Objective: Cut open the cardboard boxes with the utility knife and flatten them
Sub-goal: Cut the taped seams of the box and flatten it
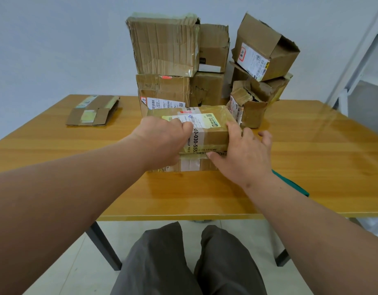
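pale wall stands behind an orange wooden surface point(56, 145) with dark metal legs; light floor tiles show below it, and a white frame runs up the right edge of the view.

you have both hands on a flat, taped cardboard box point(205, 128) lying at the middle of the surface, just in front of the stack. your left hand point(162, 139) lies over its left part with the fingers curled at the shipping label point(196, 121) on top, gripping or pressing there. your right hand point(243, 152) holds the right end, thumb at the near edge, fingers spread round the far corner.

the utility knife cannot be identified with certainty. a green object point(294, 184) shows under your right forearm on the surface; it may be the knife, but too little is visible to tell.

hazards from here:
- the stack of boxes point(162, 47) stands directly behind the held box, near or touching. dragging the box backward or sideways could topple it; the tilted open box point(267, 47) at upper right looks least stable.
- the tape looks glossy, so your grip could slip.
- sweeping your right forearm could knock the green object off the near edge.

one flattened box point(92, 112) lies at far left, well apart from the rest.
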Tool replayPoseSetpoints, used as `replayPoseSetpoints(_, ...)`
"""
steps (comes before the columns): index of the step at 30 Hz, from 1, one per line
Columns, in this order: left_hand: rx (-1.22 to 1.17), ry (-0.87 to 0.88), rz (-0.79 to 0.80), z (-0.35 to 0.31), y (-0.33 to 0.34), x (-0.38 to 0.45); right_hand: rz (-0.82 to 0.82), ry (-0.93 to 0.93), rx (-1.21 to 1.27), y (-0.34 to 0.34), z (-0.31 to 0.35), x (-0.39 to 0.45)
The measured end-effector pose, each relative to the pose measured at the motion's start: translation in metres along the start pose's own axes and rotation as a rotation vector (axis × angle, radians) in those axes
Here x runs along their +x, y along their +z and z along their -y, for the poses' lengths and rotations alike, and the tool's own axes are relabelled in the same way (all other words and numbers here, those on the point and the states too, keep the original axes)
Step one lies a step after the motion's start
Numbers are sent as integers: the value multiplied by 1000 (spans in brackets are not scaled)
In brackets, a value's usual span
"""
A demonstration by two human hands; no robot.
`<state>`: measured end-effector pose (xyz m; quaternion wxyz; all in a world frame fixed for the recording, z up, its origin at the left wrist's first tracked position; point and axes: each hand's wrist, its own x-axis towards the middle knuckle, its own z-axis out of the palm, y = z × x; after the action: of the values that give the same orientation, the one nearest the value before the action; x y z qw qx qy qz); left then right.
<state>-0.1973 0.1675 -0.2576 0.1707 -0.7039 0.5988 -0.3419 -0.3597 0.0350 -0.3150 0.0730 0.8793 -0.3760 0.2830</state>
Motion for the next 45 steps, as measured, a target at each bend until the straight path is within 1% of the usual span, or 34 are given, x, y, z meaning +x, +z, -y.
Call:
replayPoseSetpoints(7, -64, 112, 29, 9, -4, -4, 23, 3, 40, -10, 4, -6)
replayPoseSetpoints(9, -82, 130, 28, 14, -4, -7, 23, -31, 69, -15, 3, -5)
replayPoseSetpoints(12, -172, 131, 84, 21, -8, -12, 32, -107, 109, -28, -1, 4)
replayPoseSetpoints(14, -336, 76, 134, 30, -17, -14, 65, -131, 173, -39, -5, 11)
replayPoseSetpoints(15, -455, 18, 161, 36, -22, -14, 76, -113, 256, -43, -9, 15)
replayPoseSetpoints(17, -769, -154, 196, 51, -28, -16, 106, 18, 517, -47, -16, 18)
replayPoseSetpoints(19, -1143, -353, 157, 64, -23, -18, 117, 195, 751, -47, -22, 20)
replayPoseSetpoints(20, -1273, -440, 110, 67, -19, -20, 100, 259, 812, -45, -22, 21)
replayPoseSetpoints(21, -1332, -510, 61, 66, -14, -20, 82, 293, 840, -42, -21, 20)
replayPoseSetpoints(22, -1331, -567, 9, 63, -10, -19, 70, 300, 833, -40, -17, 19)
replayPoseSetpoints(25, -1207, -699, -171, 46, 1, -13, 41, 257, 694, -30, -4, 13)
replayPoseSetpoints(27, -1070, -685, -213, 38, 4, -11, 46, 276, 654, -22, 4, 7)
replayPoseSetpoints(29, -942, -622, -185, 33, 8, -10, 37, 311, 601, -15, 13, 4)
replayPoseSetpoints(32, -908, -565, -168, 21, 9, -10, -11, 366, 462, -5, 28, 3)
replayPoseSetpoints(36, -615, -553, -48, 8, 17, -15, -86, 380, 402, 2, 37, 3)
replayPoseSetpoints(38, -582, -582, -28, 6, 21, -16, -80, 339, 434, 3, 34, 2)
replayPoseSetpoints(40, -566, -585, -12, 4, 22, -11, -40, 320, 500, 1, 28, 0)
replayPoseSetpoints(43, -505, -568, 15, 2, 19, -2, 30, 325, 629, -6, 17, -2)
replayPoseSetpoints(45, -529, -561, 4, 4, 19, -1, 68, 358, 714, -11, 7, -3)
